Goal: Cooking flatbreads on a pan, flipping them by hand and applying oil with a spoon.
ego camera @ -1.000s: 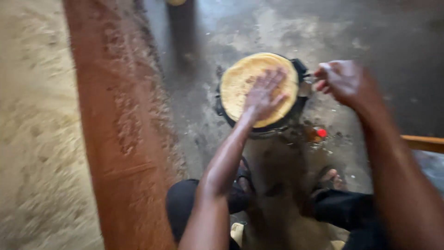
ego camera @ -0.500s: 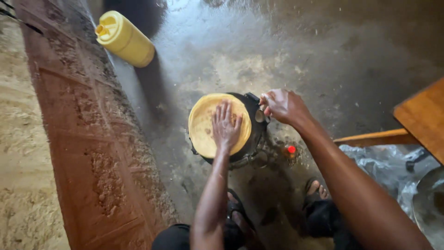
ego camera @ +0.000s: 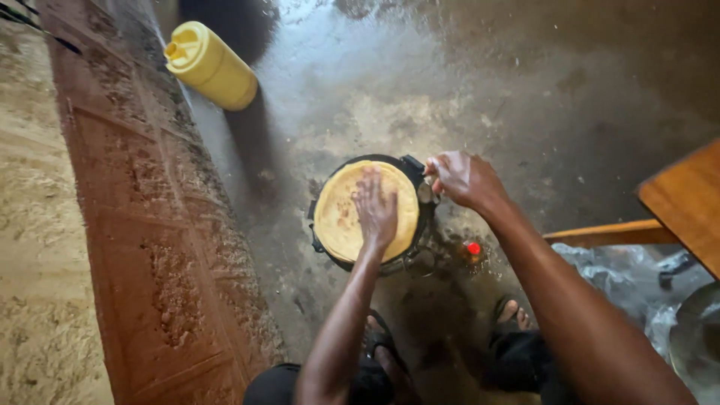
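A round yellow flatbread [ego camera: 341, 214] lies on a black pan [ego camera: 409, 166] set on a small stove on the wet floor. My left hand [ego camera: 376, 210] rests flat on the bread's right half with fingers spread. My right hand [ego camera: 463, 178] is closed on the pan's rim at its upper right edge. Both forearms reach down from the bottom of the view.
A yellow plastic jerrycan [ego camera: 212, 66] lies at the upper left beside a red-brown wooden door [ego camera: 142, 225]. A wooden bench [ego camera: 686, 202] stands at right above clear plastic sheeting [ego camera: 622, 274]. A small red cap [ego camera: 473, 248] lies by the stove. My sandalled feet [ego camera: 510, 311] show below.
The view has shifted, bringing the jerrycan and bench more into sight. My left hand stays flat on the bread and my right hand stays at the pan's rim.
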